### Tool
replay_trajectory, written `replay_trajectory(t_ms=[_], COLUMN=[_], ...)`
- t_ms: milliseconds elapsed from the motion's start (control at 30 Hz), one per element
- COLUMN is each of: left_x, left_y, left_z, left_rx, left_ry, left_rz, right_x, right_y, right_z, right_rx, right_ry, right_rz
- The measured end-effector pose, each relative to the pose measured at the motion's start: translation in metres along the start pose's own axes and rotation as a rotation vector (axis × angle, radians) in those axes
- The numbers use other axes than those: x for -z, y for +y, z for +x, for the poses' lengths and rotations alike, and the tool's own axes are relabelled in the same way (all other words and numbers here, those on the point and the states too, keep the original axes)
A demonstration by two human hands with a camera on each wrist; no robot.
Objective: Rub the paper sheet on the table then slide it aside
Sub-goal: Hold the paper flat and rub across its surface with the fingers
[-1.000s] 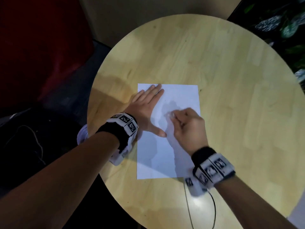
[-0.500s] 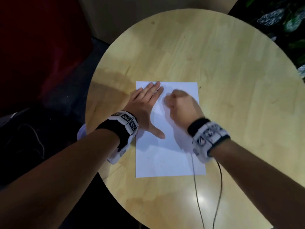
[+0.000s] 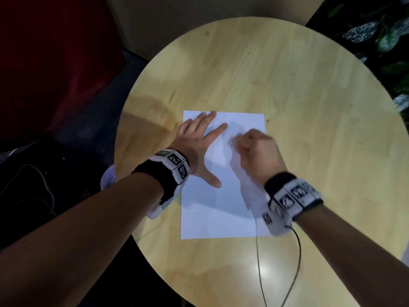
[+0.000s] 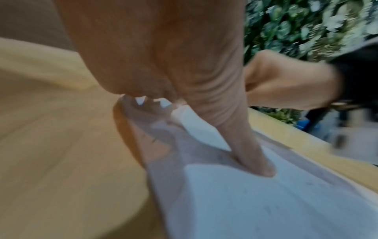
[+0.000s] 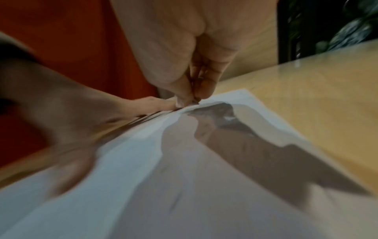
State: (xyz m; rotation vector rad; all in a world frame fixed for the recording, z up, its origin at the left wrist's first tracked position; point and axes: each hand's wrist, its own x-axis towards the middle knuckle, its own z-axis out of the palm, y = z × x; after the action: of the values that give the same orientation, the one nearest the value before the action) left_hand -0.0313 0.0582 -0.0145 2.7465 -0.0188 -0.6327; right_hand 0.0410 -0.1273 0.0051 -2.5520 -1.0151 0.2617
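Note:
A white paper sheet lies flat on the round wooden table. My left hand lies flat on the sheet's far left part, fingers straight and thumb spread. In the left wrist view the left hand's thumb presses the paper. My right hand is curled over the far right part of the sheet. In the right wrist view the right hand's thumb and fingertips are pinched together with their tips on the paper. They seem to pinch something small and pale, blurred.
A thin cable runs from my right wrist across the near table top. The table's left edge passes under my left wrist. A dark red seat stands at the left, leafy plants at the far right.
My right hand went up the sheet toward its far edge, then came back a little toward me and to the right. The left hand stayed put, and its index finger has spread from the others.

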Motion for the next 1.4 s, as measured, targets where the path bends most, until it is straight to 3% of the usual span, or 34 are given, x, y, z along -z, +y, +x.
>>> replay_trajectory(t_ms=[100, 200, 367, 500, 600, 700, 800, 867, 1033, 1100, 1233, 1300, 1400], left_x=[0.005, 0.005, 0.005, -0.007, -0.013, -0.017, -0.017, -0.016, -0.013, -0.013, -0.015, -0.014, -0.012], left_y=[0.005, 0.005, 0.013, 0.019, 0.022, 0.022, 0.023, 0.023, 0.023, 0.024, 0.023, 0.023, 0.025], left_z=[0.005, 0.007, 0.011, 0.013, 0.014, 0.014, 0.014, 0.015, 0.017, 0.016, 0.015, 0.015, 0.015], left_rx=[-0.046, -0.043, 0.006, 0.077, 0.097, 0.107, 0.093, 0.092, 0.099, 0.101, 0.086, 0.085, 0.095], left_ry=[-0.059, -0.075, -0.078, 0.040, 0.090, 0.110, 0.107, 0.079, 0.047, 0.049, 0.097, 0.089, 0.056], left_rz=[-0.004, -0.008, -0.041, -0.160, -0.167, -0.146, -0.112, -0.095, -0.093, -0.097, -0.098, -0.094, -0.092], right_x=[-0.002, -0.004, 0.000, 0.005, 0.000, -0.005, 0.001, 0.006, -0.003, -0.002, 0.008, 0.007, 0.004], right_y=[0.012, -0.002, -0.015, 0.008, 0.022, 0.003, -0.013, -0.006, 0.014, 0.003, -0.012, -0.003, 0.000], right_z=[0.026, -0.003, -0.061, -0.010, 0.025, -0.003, -0.057, -0.040, 0.052, 0.030, -0.046, -0.023, 0.038], right_rx=[-0.103, 0.006, 0.084, -0.092, -0.192, -0.065, 0.067, 0.075, -0.147, -0.120, 0.019, 0.040, -0.080], right_ry=[0.033, 0.018, -0.155, 0.078, 0.095, 0.019, -0.150, -0.165, -0.039, -0.033, -0.178, -0.155, -0.044], right_rz=[-0.050, -0.071, 0.074, 0.084, 0.020, -0.048, 0.003, -0.023, -0.113, -0.092, -0.056, -0.064, -0.140])
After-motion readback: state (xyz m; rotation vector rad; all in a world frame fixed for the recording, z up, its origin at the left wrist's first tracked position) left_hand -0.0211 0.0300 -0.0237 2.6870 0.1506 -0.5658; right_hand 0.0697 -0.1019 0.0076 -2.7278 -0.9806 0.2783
